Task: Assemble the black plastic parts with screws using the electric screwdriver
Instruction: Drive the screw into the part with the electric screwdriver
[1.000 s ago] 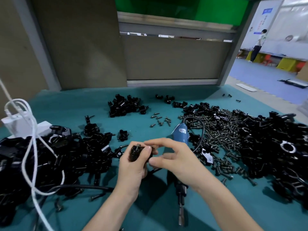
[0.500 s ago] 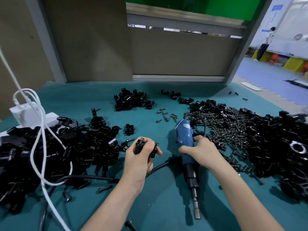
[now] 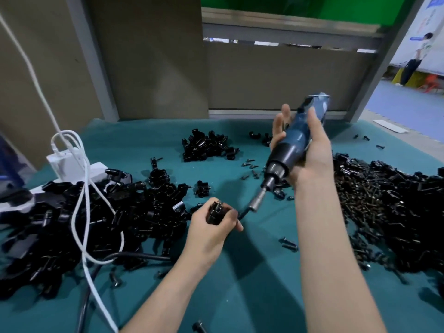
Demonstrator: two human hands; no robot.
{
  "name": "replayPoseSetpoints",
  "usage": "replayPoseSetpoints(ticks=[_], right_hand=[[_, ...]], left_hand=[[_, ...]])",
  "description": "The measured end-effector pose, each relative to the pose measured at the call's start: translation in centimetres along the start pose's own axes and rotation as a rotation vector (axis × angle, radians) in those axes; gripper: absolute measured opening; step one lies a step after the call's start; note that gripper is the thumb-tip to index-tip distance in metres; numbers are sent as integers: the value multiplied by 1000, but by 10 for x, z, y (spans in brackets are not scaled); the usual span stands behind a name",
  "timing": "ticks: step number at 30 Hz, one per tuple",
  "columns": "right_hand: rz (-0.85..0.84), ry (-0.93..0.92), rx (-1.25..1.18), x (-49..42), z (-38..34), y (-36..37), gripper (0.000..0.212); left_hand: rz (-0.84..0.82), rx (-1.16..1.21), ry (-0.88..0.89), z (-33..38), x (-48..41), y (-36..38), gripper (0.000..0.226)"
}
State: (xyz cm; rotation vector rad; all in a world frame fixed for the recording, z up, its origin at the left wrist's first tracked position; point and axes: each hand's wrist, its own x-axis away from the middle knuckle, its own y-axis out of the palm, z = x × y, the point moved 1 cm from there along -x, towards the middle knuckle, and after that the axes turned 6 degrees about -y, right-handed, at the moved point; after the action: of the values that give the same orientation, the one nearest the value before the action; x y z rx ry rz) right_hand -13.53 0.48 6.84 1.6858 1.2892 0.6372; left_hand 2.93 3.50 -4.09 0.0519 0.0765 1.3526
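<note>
The left hand point(image 3: 211, 224) was clenched low around a black plastic part point(image 3: 215, 213); the right hand point(image 3: 310, 150) gripped the electric screwdriver point(image 3: 294, 147) raised above it, fingers wrapped.

The right hand point(image 3: 310, 150) gripped a blue electric screwdriver point(image 3: 295, 143), tip angled toward the small black plastic part point(image 3: 215, 213) clutched in the left hand point(image 3: 211, 227).

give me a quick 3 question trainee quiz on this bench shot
1. True or false: the blue electric screwdriver lies flat on the teal table cloth.
2. Which hand grips the small black plastic part? A left hand B right hand
3. Fill in: the screwdriver's metal bit points down toward the ____ hand.

Key: 1 false, it is lifted in the right hand; 2 A; 3 left.
</note>
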Motion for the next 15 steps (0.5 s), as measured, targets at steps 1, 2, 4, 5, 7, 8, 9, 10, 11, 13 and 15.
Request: replayPoseSetpoints(ticks=[1, 2, 4, 5, 7, 8, 9, 10, 11, 13, 15], right_hand=[[-20, 10, 20, -3, 5, -2, 33], [-27, 28, 41, -6, 9, -4, 34], [-3, 53, 95, -10, 14, -10, 31], [11, 57, 131, -11, 15, -12, 30], [24, 67, 171, -13, 15, -16, 29], [16, 68, 169, -13, 15, -17, 29], [2, 61, 157, -14, 13, -18, 28], [-18, 49, 141, -14, 11, -18, 28], [-36, 30, 118, -14, 9, -17, 30], [-49, -22, 50, -15, 4, -20, 28], [-49, -63, 16, -15, 0, -23, 12]], left_hand=[[2, -36, 7, 1, 0, -1, 22], [3, -70, 17, 2, 1, -2, 24], [14, -123, 26, 4, 3, -3, 33], [25, -143, 25, 3, 3, -3, 38], [40, -177, 20, 2, 2, -2, 42], [45, -190, 16, 2, 3, -2, 42], [49, -199, 13, 1, 2, -1, 42], [51, -205, 12, 1, 2, -1, 41], [52, -210, 11, 1, 1, -1, 41], [43, -233, 13, 1, 1, -2, 39], [36, -280, 19, -1, 1, -4, 37]])
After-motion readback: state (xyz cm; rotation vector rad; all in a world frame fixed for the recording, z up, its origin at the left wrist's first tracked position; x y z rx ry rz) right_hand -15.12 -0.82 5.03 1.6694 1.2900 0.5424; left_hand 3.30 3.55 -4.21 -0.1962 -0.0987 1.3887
